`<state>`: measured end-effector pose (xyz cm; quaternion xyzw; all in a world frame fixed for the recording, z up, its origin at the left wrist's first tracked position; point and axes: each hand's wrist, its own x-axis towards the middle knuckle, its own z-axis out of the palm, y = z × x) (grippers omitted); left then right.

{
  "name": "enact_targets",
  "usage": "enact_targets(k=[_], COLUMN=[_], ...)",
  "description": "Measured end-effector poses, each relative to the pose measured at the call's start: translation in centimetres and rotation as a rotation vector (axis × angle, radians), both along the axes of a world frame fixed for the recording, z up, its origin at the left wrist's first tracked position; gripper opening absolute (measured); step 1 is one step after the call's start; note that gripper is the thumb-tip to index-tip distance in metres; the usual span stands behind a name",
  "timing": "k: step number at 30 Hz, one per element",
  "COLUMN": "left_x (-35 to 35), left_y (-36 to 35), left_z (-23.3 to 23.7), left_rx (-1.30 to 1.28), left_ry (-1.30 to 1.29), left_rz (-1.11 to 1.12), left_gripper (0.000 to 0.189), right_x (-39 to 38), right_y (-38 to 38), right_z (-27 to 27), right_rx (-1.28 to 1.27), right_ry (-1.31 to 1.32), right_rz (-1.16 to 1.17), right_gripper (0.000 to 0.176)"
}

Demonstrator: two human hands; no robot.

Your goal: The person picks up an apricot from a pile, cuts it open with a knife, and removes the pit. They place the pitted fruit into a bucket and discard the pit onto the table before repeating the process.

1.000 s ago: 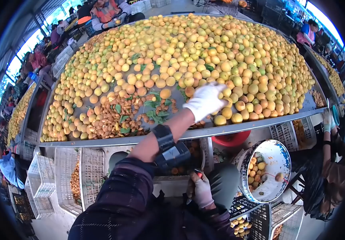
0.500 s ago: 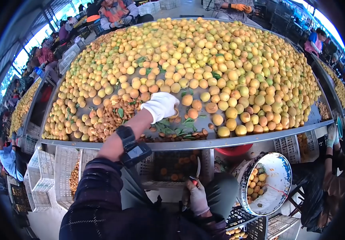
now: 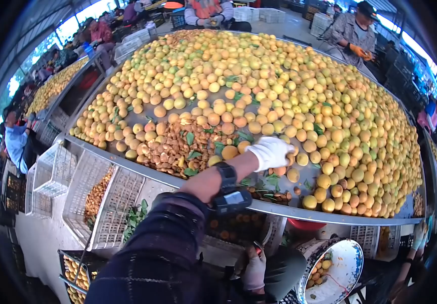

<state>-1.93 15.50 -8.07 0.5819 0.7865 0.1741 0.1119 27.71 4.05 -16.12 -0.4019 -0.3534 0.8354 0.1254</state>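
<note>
My left hand (image 3: 270,154), in a white glove, reaches over the metal table among the apricots (image 3: 330,116). Its fingers are curled around an apricot (image 3: 291,159) at the fingertips. To the left of that hand lies a heap of brown apricot pits (image 3: 180,144) with green leaves on it. Low by my lap, my gloved right hand (image 3: 254,271) is closed around a small knife (image 3: 258,247). The knife's red handle end shows; its blade is hard to make out.
The table's metal rim (image 3: 299,215) runs across in front of me. Below stand white crates (image 3: 120,202) and a white bucket (image 3: 347,268) with apricots inside. A co-worker (image 3: 352,35) with orange gloves sits across the table; other people work around.
My view has turned left. My left hand has moved right, from beside the leaves to the apricots. My right hand stays low with the knife, whose blade showed plainly before.
</note>
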Motion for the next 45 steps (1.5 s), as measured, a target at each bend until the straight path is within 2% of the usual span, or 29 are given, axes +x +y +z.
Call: enact_targets(k=[1,2,3,5,6,7,8,11,13,15,17,18,21,23,25,26,27,28,29,30,32,33,34,35,38,40,41,42,45], left_x=[-2.2,-4.5,-4.4,-7.7,-9.3,-10.9,-12.5,-14.5,-13.5,-13.1,-13.8,-14.0,-13.7,-15.2,-15.7,-15.4,-15.1,-11.6,-10.3,-7.2,-1.7,0.9,3.1,4.5,3.7,0.9,-0.8,-2.0,-6.1], left_y=[-1.4,-3.4,-6.0,-8.9,-9.7,-10.8,-11.8,-13.7,-13.6,-13.5,-14.0,-15.3,-20.3,-23.1,-24.3,-23.7,-22.8,-21.6,-19.5,-16.8,-11.2,-8.8,-6.6,-4.7,-4.5,-7.4,-9.2,-11.5,-17.7], left_z=[-0.1,0.0,3.3,3.2,3.4,3.5,3.8,1.8,0.8,-2.5,-3.8,-2.7,-2.0,-1.6,0.5,0.8,1.3,4.0,2.7,2.7,1.2,-1.2,-0.5,-2.3,-4.1,-3.7,-3.0,-2.4,-1.4], left_rx=[-0.097,-0.203,-0.215,-0.015,-0.006,0.066,0.027,-0.037,-0.153,-0.045,0.076,-0.117,-0.143,-0.208,-0.405,-0.464,-0.516,-0.275,-0.005,0.055,0.164,0.331,0.164,0.131,0.052,-0.002,-0.113,-0.135,-0.168], left_ry=[0.04,0.028,-0.001,-0.022,-0.052,0.024,-0.01,-0.045,0.081,0.361,0.347,0.252,0.398,0.165,0.219,0.38,0.546,0.509,0.375,0.188,-0.015,-0.044,-0.201,-0.222,-0.169,-0.128,-0.097,0.0,0.056], left_rz=[0.029,-0.011,0.023,0.151,0.275,0.333,0.34,0.339,0.263,0.246,0.264,0.217,0.177,0.232,0.258,0.265,0.277,0.244,0.128,0.077,-0.28,-0.374,-0.499,-0.56,-0.536,-0.549,-0.554,-0.504,-0.358], left_gripper=[0.03,0.025,0.023,0.027,0.027,0.026,0.024,0.024,0.03,0.038,0.034,0.03,0.024,0.023,0.025,0.026,0.027,0.028,0.027,0.027,0.028,0.025,0.021,0.019,0.011,0.007,0.007,0.007,0.006], right_x=[0.0,-0.1,-0.2,-0.8,-1.3,-2.0,-2.7,-3.8,-5.0,-7.2,-9.7,-10.4,-12.3,-12.7,-12.2,-12.0,-11.9,-11.8,-11.8,-11.9,-11.9,-11.7,-11.7,-11.7,-11.6,-11.8,-11.8,-11.8,-11.6], right_y=[0.0,0.1,0.1,0.9,1.5,2.2,2.9,5.0,6.6,7.3,7.2,7.7,9.1,10.4,12.4,13.9,13.5,13.9,14.3,14.5,14.8,14.9,15.1,15.1,14.9,14.8,14.8,14.8,15.1], right_z=[0.1,0.6,1.1,2.0,3.4,5.4,7.5,8.6,9.0,10.1,11.8,11.8,11.6,10.6,9.1,7.7,8.6,8.4,7.9,7.5,7.5,7.2,7.2,7.2,7.4,7.7,7.8,8.0,7.3], right_rx=[0.005,-0.01,-0.029,0.029,0.076,0.124,0.156,0.329,0.404,0.378,0.313,0.41,0.572,0.602,0.602,0.556,0.486,0.472,0.457,0.438,0.372,0.337,0.369,0.395,0.4,0.393,0.386,0.38,0.364], right_ry=[0.005,0.016,0.026,0.075,0.087,0.096,0.165,0.262,0.197,0.233,0.271,0.283,0.251,0.197,0.168,0.165,0.186,0.213,0.242,0.28,0.329,0.385,0.373,0.363,0.349,0.359,0.37,0.362,0.408], right_rz=[0.023,-0.004,-0.032,-0.059,-0.066,-0.071,-0.069,-0.136,-0.159,-0.178,-0.22,-0.183,-0.177,-0.242,-0.258,-0.335,-0.355,-0.351,-0.339,-0.341,-0.365,-0.397,-0.379,-0.359,-0.34,-0.327,-0.324,-0.331,-0.299], right_gripper=[0.026,0.015,0.014,0.02,0.021,0.022,0.025,0.038,0.036,0.034,0.031,0.03,0.03,0.026,0.024,0.023,0.024,0.026,0.028,0.031,0.038,0.036,0.034,0.033,0.031,0.029,0.029,0.027,0.025])
